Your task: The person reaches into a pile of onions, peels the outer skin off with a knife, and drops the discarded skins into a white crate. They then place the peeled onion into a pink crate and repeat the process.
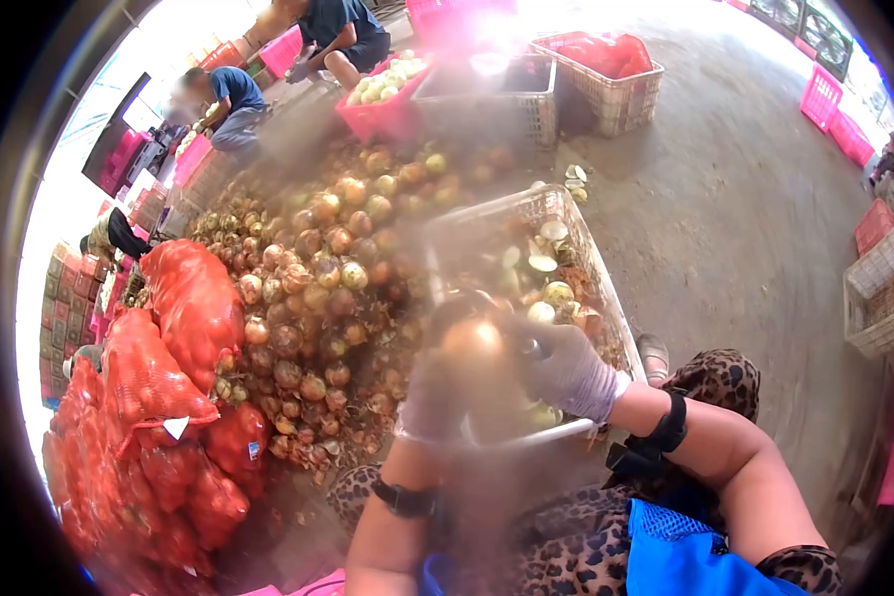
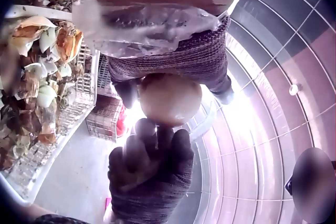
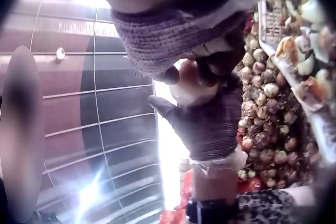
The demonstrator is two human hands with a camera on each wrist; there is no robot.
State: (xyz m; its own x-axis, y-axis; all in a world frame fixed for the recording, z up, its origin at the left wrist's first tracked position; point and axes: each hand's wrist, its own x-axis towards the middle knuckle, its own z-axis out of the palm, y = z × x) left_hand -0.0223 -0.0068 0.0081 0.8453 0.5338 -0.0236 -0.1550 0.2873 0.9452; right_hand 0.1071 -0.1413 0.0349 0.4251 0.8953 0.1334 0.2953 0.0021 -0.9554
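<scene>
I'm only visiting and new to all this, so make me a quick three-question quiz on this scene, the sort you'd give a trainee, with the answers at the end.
1. What is being held between the left hand and the right hand?
2. True or false: in the head view, the red mesh sacks lie to the left of the white crate.
3. Fill the gap: both hands are wearing ____.

Key:
1. An onion.
2. True.
3. Gloves.
</scene>
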